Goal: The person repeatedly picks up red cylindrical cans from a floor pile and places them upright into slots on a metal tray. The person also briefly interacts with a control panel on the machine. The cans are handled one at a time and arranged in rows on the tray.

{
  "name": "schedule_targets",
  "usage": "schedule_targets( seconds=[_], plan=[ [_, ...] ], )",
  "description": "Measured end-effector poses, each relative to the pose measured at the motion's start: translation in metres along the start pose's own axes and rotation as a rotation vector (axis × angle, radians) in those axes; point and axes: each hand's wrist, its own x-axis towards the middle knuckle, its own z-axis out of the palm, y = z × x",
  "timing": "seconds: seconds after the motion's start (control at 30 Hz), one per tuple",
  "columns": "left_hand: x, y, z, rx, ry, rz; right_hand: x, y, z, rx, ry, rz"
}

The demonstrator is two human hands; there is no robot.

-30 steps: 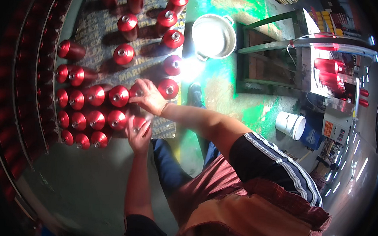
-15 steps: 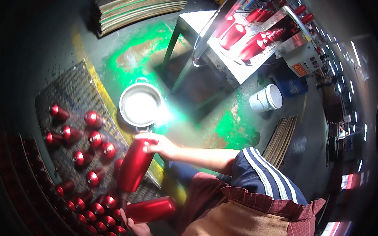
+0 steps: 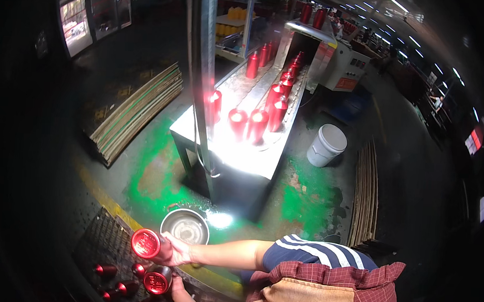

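A red bottle (image 3: 145, 244) is now held in the right grip (image 3: 177, 250), beside the metal pan (image 3: 186, 228); a second bottle (image 3: 157, 282) is held in the left grip (image 3: 178, 287). Both bases have been swung toward view, leaving, seemingly, neither grip free.

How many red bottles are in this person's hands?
2: one bottle in the right hand, and one bottle in the left hand, lower in view.

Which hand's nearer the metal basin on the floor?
Right. The right hand, holding a red bottle, appears at the near rim of the metal basin; the left hand, with another red bottle, sits farther below.
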Motion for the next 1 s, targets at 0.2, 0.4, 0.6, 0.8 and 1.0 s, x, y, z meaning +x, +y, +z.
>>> schedule_targets(
  seconds=[0.2,0.4,0.6,0.8,1.0],
  plan=[
    [0.000,0.012,0.089,0.167,0.005,-0.044,-0.035,0.016,0.052,-0.165,-0.115,-0.051],
    [0.004,0.033,0.141,0.238,-0.042,-0.064,-0.056,0.015,0.106,-0.113,-0.054,-0.193],
    [0.016,0.043,0.169,0.274,-0.083,-0.093,-0.067,0.019,0.143,-0.085,-0.221,-0.227],
    [0.032,0.056,0.178,0.305,-0.085,-0.153,-0.069,0.007,0.161,-0.087,-0.276,-0.370],
    [0.042,0.061,0.180,0.324,-0.084,-0.188,-0.079,-0.009,0.163,-0.115,-0.344,-0.466]
  ],
)
